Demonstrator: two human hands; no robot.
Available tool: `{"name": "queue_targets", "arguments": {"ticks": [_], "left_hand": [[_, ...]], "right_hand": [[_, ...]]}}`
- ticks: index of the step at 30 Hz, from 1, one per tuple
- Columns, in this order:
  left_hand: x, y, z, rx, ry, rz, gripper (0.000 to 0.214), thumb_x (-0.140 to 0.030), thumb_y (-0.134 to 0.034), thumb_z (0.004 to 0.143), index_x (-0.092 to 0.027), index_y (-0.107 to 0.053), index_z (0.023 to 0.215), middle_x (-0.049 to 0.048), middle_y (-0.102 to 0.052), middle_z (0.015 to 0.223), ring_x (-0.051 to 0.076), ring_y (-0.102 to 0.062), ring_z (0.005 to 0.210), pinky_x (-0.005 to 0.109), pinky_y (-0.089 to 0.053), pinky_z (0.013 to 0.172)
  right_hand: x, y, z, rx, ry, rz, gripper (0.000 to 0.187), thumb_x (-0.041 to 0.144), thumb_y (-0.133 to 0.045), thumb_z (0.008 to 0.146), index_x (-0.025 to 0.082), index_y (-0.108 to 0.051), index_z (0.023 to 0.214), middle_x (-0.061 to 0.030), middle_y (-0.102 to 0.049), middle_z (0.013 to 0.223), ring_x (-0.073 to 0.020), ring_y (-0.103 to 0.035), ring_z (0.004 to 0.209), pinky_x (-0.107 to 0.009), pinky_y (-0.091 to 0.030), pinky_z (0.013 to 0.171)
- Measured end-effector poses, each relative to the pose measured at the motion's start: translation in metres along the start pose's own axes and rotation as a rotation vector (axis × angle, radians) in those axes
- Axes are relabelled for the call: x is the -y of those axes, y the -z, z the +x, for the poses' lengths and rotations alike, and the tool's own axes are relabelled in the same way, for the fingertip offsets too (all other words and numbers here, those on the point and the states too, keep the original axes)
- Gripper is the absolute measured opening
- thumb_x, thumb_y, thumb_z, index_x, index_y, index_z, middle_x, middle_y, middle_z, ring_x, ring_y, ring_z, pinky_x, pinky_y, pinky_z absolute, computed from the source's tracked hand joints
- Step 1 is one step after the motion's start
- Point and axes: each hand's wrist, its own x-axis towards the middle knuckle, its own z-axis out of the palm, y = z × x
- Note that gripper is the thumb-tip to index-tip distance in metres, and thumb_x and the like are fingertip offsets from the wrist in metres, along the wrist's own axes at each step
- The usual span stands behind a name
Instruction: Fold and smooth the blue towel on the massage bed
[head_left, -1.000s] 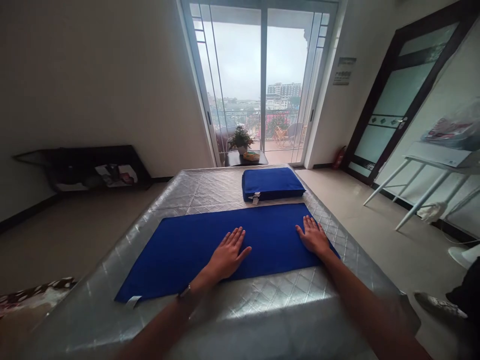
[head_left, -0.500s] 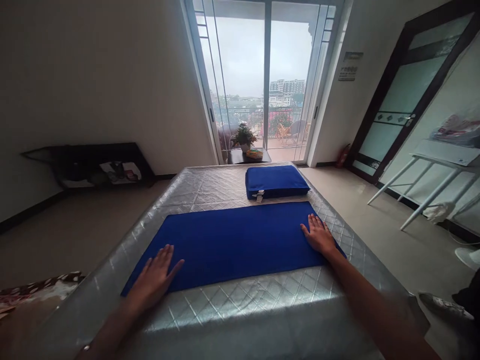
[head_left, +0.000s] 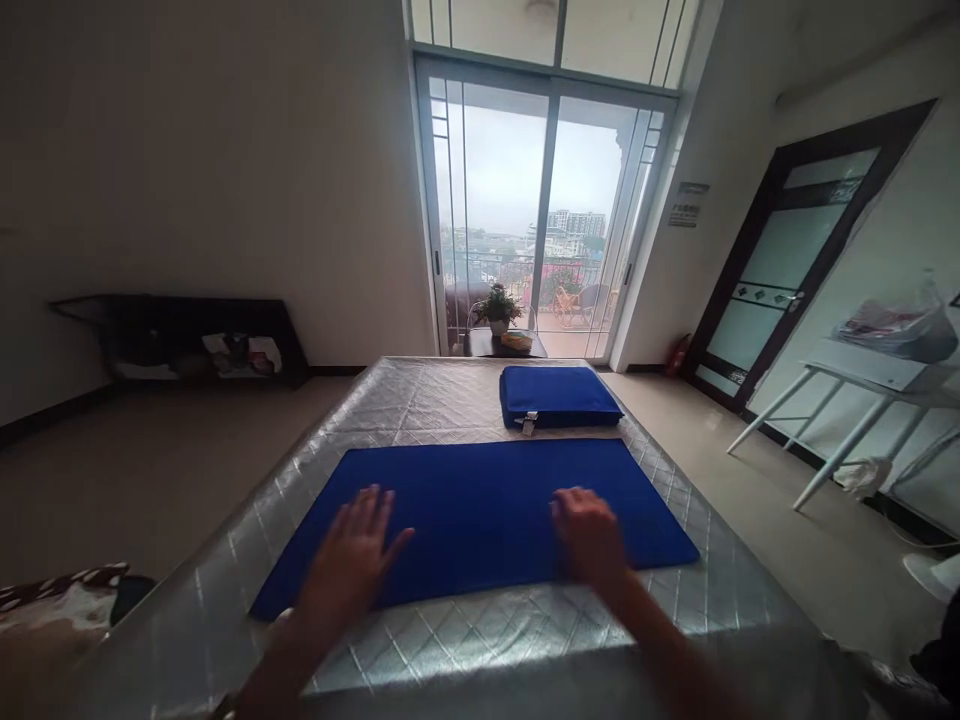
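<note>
1. Surface: a wide mattress (head_left: 420, 400) with a silvery, diamond-quilted cover fills the middle of the view and runs away toward the window. Daylight glares off its near edge.
2. A long blue cloth (head_left: 480, 500) lies spread flat across the near half of the mattress, its long side running left to right.
3. A folded blue cloth (head_left: 559, 396) sits just beyond it, right of centre, with a small white tag at its front edge. The two are near each other but apart.
4. The left hand (head_left: 352, 555) is flat and open, fingers spread, over the cloth's near-left part. It grips nothing.
5. The right hand (head_left: 592, 535) is over the near-right part, fingers stretched forward and close together, holding nothing. Both hands are blurred, so I cannot tell if the palms press on the cloth or ride just above it.
6. Far wall: a tall sliding glass door (head_left: 540, 210) shows grey sky and buildings outside. A potted plant (head_left: 496, 308) stands on a small dark table (head_left: 517, 347) in front of it.
7. Left wall: a low dark shelf (head_left: 180, 340) with papers on it.
8. Right side: a dark-framed door with frosted panes (head_left: 787, 270), a red fire extinguisher (head_left: 677, 352) in the corner, and a white-legged table (head_left: 862, 380).
9. Lower left: a patterned fabric (head_left: 60, 590) on the pale floor.
</note>
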Motion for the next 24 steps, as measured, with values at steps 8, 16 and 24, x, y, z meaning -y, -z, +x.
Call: {"name": "queue_targets", "arguments": {"ticks": [8,16,24], "left_hand": [[-0.169,0.007,0.057,-0.059,-0.57,0.077,0.033,-0.029,-0.046,0.1,-0.015,-0.07,0.119,0.0144,-0.075,0.1,0.028,-0.068,0.093,0.046,-0.05,0.088],[-0.172,-0.01,0.053,-0.184,-0.67,0.089,0.034,-0.017,-0.042,0.1,-0.009,-0.068,0.12,0.0141,-0.074,0.093,0.026,-0.065,0.09,0.044,-0.044,0.09],[-0.165,0.003,0.05,-0.143,-0.685,0.105,0.033,-0.014,-0.04,0.1,-0.006,-0.065,0.121,0.0116,-0.072,0.091,0.023,-0.063,0.086,0.04,-0.041,0.086]], "right_hand": [[0.173,-0.023,-0.057,-0.14,0.267,0.509,0.033,0.063,-0.07,0.078,0.031,-0.065,0.078,0.0009,-0.074,0.085,-0.0256,-0.069,0.079,-0.042,-0.061,0.067],[0.155,-0.04,-0.078,-0.202,0.232,0.691,0.022,0.043,-0.079,0.079,0.03,-0.067,0.091,-0.0047,-0.072,0.085,-0.0269,-0.068,0.078,-0.042,-0.059,0.067],[0.163,-0.023,-0.091,-0.367,0.332,0.667,0.01,0.028,-0.066,0.093,0.02,-0.06,0.095,-0.0037,-0.067,0.082,-0.0193,-0.064,0.074,-0.031,-0.054,0.066]]}}
